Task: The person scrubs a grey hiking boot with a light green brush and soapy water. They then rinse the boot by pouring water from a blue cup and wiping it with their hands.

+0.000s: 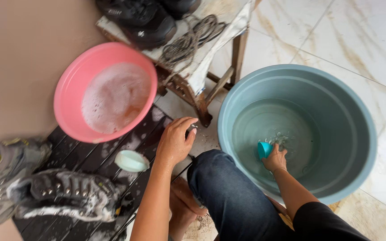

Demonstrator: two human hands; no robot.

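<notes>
- A small turquoise plastic scoop cup [263,149] sat inside a large grey-blue plastic tub [362,134], low on the near side of its wall, at the edge of the shallow water, which rippled and splashed just beside the cup.
- The right hand [275,159] reached down into the tub with its fingers curled closed around the cup; the forearm crossed the tub's near rim.
- The left hand [175,142] was outside the tub, to its left, fingers bent and drawn together over a small dark object that was mostly hidden; what it was, and how firmly it was held, could not be told.
- A bent knee in dark blue denim [228,187] lay between the two arms, touching the tub's near wall, with a bare foot [182,207] below it on the floor.
- A pale mint oval bar of soap [132,161] lay just left of the left hand on a wet black slatted mat [77,154].
- A round pink plastic basin [70,96] filled with white suds stood farther up on the mat.
- A soapy grey lace-up shoe [65,194] lay on its side at the mat's near left, with a second grey shoe [7,163] beside it against the beige wall.
- A worn wooden stool [211,49] stood behind the basin, carrying a pair of black shoes [141,20] and a tangle of grey laces [188,42].
- White marble-patterned floor tiles [345,35] spread around the tub.
</notes>
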